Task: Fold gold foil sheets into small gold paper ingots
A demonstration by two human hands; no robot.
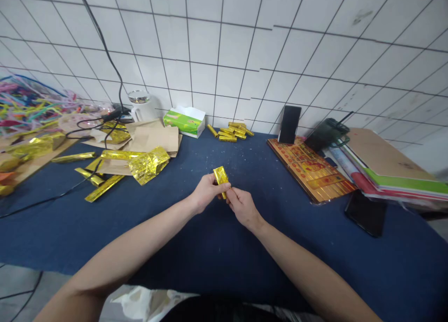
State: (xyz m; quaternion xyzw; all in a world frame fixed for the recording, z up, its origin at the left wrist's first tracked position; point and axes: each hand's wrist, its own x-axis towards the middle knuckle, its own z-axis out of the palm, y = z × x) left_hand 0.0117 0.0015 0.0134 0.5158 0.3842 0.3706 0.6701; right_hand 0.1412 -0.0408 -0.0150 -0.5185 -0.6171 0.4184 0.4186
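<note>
A small flat piece of gold foil is held up over the middle of the blue table. My left hand is closed on it, with the thumb lying across its lower part. My right hand pinches at the foil's lower right edge, its fingertips close against the left thumb. Part of the foil is hidden behind the fingers. Beyond the hands, near the wall, lies a small pile of short gold foil rolls.
Left are gold foil strips, crumpled foil, brown paper, a black cable, a green tissue pack and a white mug. Right are an upright phone, red-gold packets, a dark mug, folders and a flat phone.
</note>
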